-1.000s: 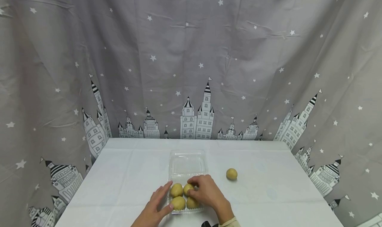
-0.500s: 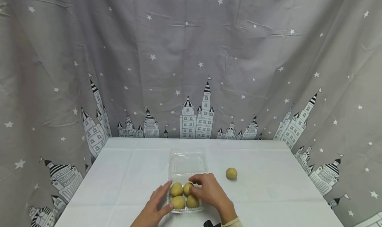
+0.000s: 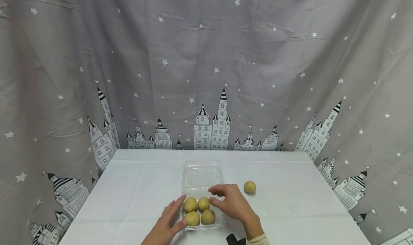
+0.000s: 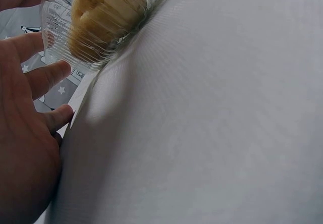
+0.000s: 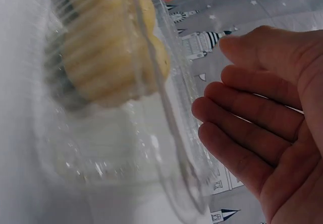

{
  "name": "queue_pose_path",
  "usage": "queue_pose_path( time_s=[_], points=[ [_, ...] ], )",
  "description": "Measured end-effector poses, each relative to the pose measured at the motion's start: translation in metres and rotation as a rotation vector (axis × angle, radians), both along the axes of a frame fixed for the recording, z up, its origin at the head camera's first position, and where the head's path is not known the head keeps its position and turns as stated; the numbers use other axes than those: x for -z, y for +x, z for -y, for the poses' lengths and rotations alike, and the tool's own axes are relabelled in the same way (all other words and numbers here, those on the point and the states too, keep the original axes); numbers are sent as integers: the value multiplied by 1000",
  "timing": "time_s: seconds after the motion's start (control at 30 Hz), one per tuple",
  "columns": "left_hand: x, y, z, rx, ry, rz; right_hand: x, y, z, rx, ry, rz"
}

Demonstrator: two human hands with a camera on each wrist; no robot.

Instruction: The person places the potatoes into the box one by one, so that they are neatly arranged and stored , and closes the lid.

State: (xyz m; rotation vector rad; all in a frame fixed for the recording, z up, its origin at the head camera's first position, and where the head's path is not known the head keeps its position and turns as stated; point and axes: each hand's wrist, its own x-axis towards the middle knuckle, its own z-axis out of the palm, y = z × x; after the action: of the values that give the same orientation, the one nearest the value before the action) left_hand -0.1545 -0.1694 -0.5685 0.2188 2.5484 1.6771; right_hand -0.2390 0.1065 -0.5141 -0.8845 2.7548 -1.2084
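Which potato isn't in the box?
The potato alone on the white table, right of the clear box; the other four sit together inside it.

Head view: evenly lit, shadows kept faint; white tablecloth (image 3: pixel 290 212) nearly washed out, buildings printed on grey curtain (image 3: pixel 206 58) tilted at both sides by wide-angle distortion. Left wrist: dim, left hand (image 4: pixel 25 133) shaded, soft shadow cast across the cloth. Right wrist: glints caught on clear plastic container (image 5: pixel 101 163), potatoes (image 5: pixel 106 52) blurred through its wall, right hand (image 5: pixel 262 110) underlit.
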Motion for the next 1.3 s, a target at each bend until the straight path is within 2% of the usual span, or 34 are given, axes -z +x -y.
queue_pose_path(
  time_s=[0.17,0.27,0.5,0.97,1.3],
  points=[
    [2,0,0,9,31,-45,-1,-1,-9,-14,-40,-6],
    [0,0,1,26,25,-33,-3,-2,-16,-28,-55,20],
    [-4,1,2,22,-25,17,-9,-7,-33,-49,-60,78],
    [-2,1,2,27,-20,38,-22,-18,-80,-7,-51,119],
    [-2,2,3,32,-13,28,-18,-19,-111,22,-30,82]
  ],
)
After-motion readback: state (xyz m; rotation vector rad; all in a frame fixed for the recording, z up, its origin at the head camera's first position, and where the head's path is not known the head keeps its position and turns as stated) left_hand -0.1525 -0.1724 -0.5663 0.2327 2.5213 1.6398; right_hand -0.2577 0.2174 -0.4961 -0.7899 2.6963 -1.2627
